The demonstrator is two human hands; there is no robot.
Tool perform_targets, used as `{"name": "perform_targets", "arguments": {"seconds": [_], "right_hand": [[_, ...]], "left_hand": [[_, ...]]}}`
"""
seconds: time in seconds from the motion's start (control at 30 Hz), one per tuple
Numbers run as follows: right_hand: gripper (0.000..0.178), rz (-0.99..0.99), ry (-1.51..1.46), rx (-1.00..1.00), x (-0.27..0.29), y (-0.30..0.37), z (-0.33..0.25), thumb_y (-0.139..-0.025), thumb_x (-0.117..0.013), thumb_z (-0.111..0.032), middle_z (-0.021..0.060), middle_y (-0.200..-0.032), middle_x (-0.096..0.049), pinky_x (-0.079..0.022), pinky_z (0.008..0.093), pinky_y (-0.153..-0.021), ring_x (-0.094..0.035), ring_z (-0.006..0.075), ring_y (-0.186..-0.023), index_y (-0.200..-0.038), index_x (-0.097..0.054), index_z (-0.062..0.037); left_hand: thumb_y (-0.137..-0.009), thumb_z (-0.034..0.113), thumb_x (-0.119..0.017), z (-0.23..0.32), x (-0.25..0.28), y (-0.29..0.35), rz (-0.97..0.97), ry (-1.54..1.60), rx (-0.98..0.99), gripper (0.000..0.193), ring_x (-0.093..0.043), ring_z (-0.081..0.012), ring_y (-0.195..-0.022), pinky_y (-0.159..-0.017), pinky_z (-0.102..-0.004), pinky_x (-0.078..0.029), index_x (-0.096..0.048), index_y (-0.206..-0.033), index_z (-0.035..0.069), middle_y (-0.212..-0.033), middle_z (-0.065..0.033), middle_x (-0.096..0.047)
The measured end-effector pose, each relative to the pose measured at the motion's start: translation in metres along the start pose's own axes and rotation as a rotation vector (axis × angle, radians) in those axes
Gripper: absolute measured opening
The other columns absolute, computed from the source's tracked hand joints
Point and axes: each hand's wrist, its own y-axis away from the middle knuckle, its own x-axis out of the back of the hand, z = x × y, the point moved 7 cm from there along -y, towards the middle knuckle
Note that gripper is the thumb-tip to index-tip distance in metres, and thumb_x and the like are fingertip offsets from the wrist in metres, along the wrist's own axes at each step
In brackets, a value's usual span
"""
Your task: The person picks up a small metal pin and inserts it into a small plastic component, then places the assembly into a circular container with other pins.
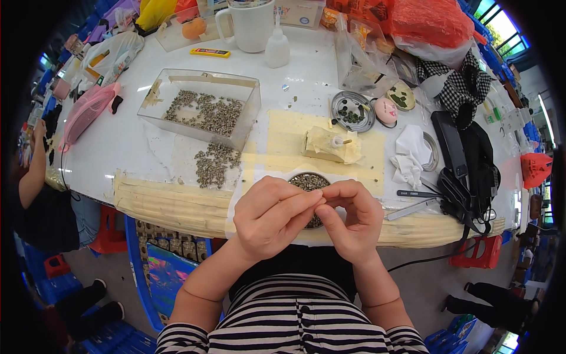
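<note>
My left hand (268,217) and my right hand (352,219) meet fingertip to fingertip near the table's front edge. Thumbs and forefingers of both are pinched together; anything between them is too small to make out. Below the fingers stands a round dish (310,180) full of small metallic pieces, partly hidden by my hands. Behind it is a tape-wrapped block (331,146) with a small white fitting and a thin pin on top. To the left, a clear plastic box (247,118) holds many small metal parts, and a loose pile of the same parts (216,167) lies before it.
At right lie tweezers (417,193), a black bag (476,153) and crumpled white tissue (407,171). A dish with dark green bits (352,111) sits farther back. A white mug (252,26) and squeeze bottle (277,47) stand at the back, a pink fan (88,115) at left.
</note>
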Motion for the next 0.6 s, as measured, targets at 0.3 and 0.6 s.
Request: {"name": "perform_targets", "arguments": {"seconds": [0.3, 0.6], "right_hand": [[0.020, -0.061, -0.002, -0.072, -0.0025, -0.0003, 0.0021, -0.090, -0.075, -0.004, 0.0095, -0.093, -0.071, -0.057, 0.0264, -0.078, -0.071, 0.0140, -0.084, -0.106, -0.067, 0.0049], [0.020, 0.059, -0.079, -0.024, -0.0004, 0.0008, 0.0006, -0.089, -0.075, -0.002, 0.0094, -0.094, -0.072, -0.058, 0.0271, -0.078, -0.071, 0.0141, -0.085, -0.106, -0.066, 0.0044]], "left_hand": [[-0.068, -0.004, -0.082, 0.0003, -0.0005, -0.0004, -0.009, 0.006, -0.008, 0.032, -0.062, -0.0199, -0.066, -0.057, -0.0294, -0.048, -0.076, -0.099, 0.001, -0.081, -0.0062, -0.067], [-0.067, -0.004, -0.082, -0.0005, -0.0008, 0.0002, -0.006, -0.015, -0.001, 0.033, -0.062, -0.0202, -0.065, -0.056, -0.0297, -0.047, -0.076, -0.100, 0.000, -0.081, -0.0062, -0.066]]}}
